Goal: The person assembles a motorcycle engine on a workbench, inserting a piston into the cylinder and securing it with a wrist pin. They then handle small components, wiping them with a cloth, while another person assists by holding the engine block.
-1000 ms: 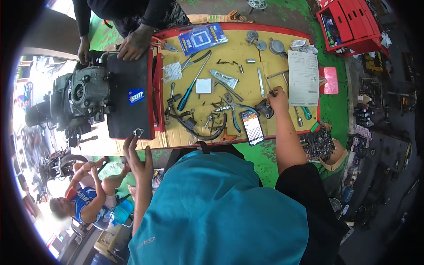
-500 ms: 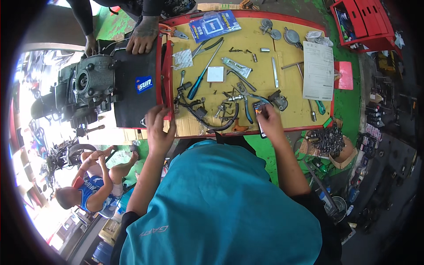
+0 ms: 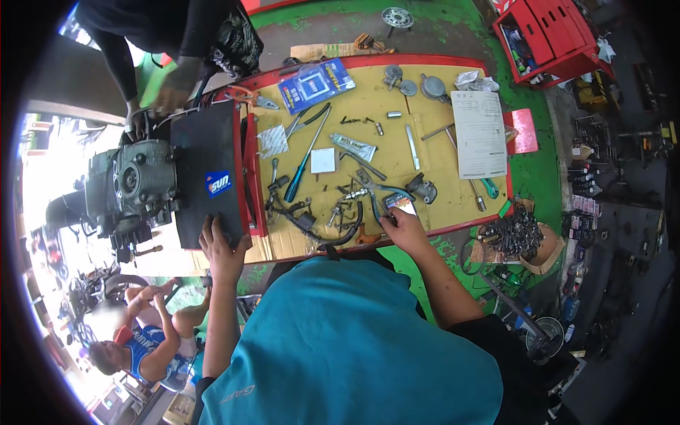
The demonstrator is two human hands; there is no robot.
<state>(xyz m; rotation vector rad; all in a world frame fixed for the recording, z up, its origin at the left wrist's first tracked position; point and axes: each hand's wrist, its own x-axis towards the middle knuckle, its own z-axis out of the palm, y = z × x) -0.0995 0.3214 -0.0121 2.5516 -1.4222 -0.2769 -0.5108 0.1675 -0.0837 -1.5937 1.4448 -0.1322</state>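
My right hand point(image 3: 407, 232) is closed round a phone point(image 3: 399, 203) with a lit screen, at the near edge of the work table. Just beside the phone lie pliers with blue grips point(image 3: 377, 207) and a grey metal part point(image 3: 423, 188). My left hand point(image 3: 222, 256) holds nothing; its fingers are apart and touch the near edge of a black mat point(image 3: 200, 152). A screwdriver with a teal handle point(image 3: 296, 185), a black hose point(image 3: 347, 236) and small metal parts are spread between my hands.
An engine point(image 3: 142, 176) stands left of the mat, with a co-worker's blurred hand point(image 3: 174, 95) behind it. Farther back lie a tube point(image 3: 354, 146), a blue package point(image 3: 315, 85) and a paper sheet point(image 3: 480, 134). Another person point(image 3: 145, 340) sits at lower left.
My right hand has taken hold of the phone and tilted it. My left hand has moved from the red edge to the mat. The co-worker's hand has left the mat. The view has shifted.
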